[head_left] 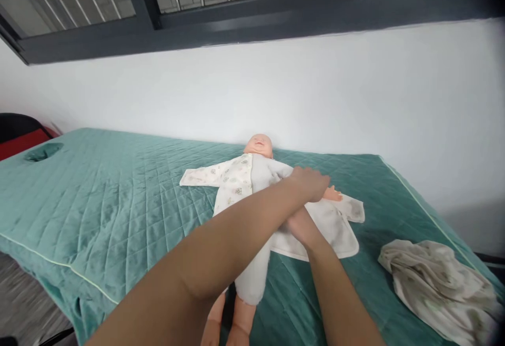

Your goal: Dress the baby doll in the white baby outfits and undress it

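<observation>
A baby doll [259, 144] lies on its back, its head toward the wall, with a white body and bare feet. A printed white baby jacket [232, 183] covers one side of its chest, with a sleeve stretched out to the left. The jacket's other half [335, 233] is spread on the bed to the right. My left hand [311, 184] reaches across and is curled around the doll's arm, whose small hand [333, 193] sticks out beside it. Just below, my right hand [300, 224] is partly behind my left forearm; its fingers are hidden.
A green quilted cover [130, 188] lies over the bed, which stands against a white wall [355, 88] below a barred window. A crumpled pale cloth [437, 283] is at the right. There is a hole [44, 151] in the bed at far left, near a red and black object [21, 138].
</observation>
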### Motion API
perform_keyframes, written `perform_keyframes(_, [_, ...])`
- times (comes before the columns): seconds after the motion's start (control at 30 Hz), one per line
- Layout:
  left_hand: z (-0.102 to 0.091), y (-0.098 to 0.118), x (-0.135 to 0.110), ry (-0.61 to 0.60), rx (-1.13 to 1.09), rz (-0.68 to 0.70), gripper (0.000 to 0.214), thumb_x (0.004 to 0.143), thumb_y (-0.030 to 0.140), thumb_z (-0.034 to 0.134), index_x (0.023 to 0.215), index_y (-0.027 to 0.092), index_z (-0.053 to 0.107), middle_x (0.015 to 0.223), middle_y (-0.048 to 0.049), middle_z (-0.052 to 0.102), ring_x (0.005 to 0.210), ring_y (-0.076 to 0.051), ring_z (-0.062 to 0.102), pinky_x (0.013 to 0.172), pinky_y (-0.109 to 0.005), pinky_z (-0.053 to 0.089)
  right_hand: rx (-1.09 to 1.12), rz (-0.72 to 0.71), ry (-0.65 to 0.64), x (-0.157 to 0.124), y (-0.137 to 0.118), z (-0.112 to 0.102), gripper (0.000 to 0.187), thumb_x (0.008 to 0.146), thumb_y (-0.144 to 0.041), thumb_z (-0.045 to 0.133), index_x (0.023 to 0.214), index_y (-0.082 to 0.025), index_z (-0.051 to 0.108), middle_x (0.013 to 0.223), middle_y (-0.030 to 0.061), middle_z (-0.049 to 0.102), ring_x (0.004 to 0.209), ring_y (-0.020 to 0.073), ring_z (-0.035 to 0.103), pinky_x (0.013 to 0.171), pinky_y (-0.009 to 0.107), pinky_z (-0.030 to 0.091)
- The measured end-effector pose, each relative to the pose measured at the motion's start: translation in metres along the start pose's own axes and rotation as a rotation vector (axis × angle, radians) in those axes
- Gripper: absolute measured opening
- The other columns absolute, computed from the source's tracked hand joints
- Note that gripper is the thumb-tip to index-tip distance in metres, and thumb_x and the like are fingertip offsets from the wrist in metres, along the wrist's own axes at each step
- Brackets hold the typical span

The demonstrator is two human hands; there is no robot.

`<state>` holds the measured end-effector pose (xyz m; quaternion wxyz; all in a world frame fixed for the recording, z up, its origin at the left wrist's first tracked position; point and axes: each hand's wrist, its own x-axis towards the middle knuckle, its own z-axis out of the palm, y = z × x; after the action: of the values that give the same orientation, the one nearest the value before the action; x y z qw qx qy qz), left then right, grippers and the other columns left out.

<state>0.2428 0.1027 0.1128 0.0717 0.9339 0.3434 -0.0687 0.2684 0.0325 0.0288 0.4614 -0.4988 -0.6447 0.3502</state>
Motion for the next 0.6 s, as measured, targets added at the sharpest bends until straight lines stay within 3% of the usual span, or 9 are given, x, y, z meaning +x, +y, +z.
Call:
perform_keyframes(0.17, [0.005,-0.01,0.01,-0.036,0.038,0.002,0.038,0.091,0.015,0.053,0.128,0.017,0.062,0.134,-0.0158,0.065,0.126,-0.032,0.058,0.101,-0.048,0.048,-0.033,0.045,-0.096,-0.005,-0.011,-0.006,0.035,0.086,-0.043,0.057,0.115,-0.029,0.072,0.128,0.0061,0.071,0.138,0.0357,0.05,0.123,0.054,0.031])
perform_keyframes(0.33, [-0.002,-0.036,0.001,0.107,-0.001,-0.029,0.039,0.088,0.016,0.053,0.126,0.02,0.058,0.122,-0.0132,0.07,0.11,-0.028,0.066,0.091,-0.04,0.048,0.026,0.151,-0.254,-0.011,-0.025,-0.045,0.04,0.085,-0.047,0.064,0.12,-0.029,0.07,0.131,0.0045,0.07,0.126,0.0327,0.061,0.11,0.052,0.046])
perform_keyframes(0.4, [-0.008,-0.043,-0.005,0.101,-0.044,-0.036,0.035,0.086,0.019,0.055,0.122,0.02,0.058,0.115,-0.0109,0.071,0.1,-0.026,0.068,0.086,-0.038,0.048,-0.078,0.195,-0.099,-0.01,-0.014,-0.062,0.035,0.083,-0.049,0.064,0.11,-0.028,0.073,0.123,0.0058,0.073,0.119,0.0327,0.064,0.108,0.052,0.047])
perform_keyframes(0.47, [-0.012,-0.047,-0.011,0.103,-0.081,-0.036,0.034,0.086,0.02,0.054,0.119,0.019,0.059,0.112,-0.0091,0.072,0.096,-0.025,0.068,0.081,-0.036,0.048,-0.325,0.285,0.167,-0.006,0.002,-0.075,0.031,0.08,-0.047,0.063,0.098,-0.024,0.073,0.113,0.0103,0.074,0.113,0.0354,0.065,0.104,0.057,0.046])
perform_keyframes(0.53, [-0.014,-0.047,-0.015,0.117,-0.079,-0.034,0.036,0.085,0.018,0.054,0.121,0.019,0.058,0.114,-0.0092,0.072,0.098,-0.025,0.067,0.08,-0.036,0.048,-0.572,0.38,0.384,-0.002,0.017,-0.08,0.035,0.075,-0.046,0.065,0.1,-0.021,0.07,0.117,0.0161,0.071,0.116,0.0402,0.062,0.102,0.061,0.044])
perform_keyframes(0.6, [-0.013,-0.047,-0.017,0.135,-0.046,-0.02,0.041,0.083,0.015,0.055,0.124,0.018,0.057,0.116,-0.011,0.071,0.102,-0.027,0.067,0.083,-0.036,0.047,-0.713,0.469,0.44,0.001,0.025,-0.081,0.043,0.074,-0.049,0.066,0.107,-0.021,0.067,0.123,0.0196,0.067,0.118,0.0428,0.06,0.098,0.062,0.044])
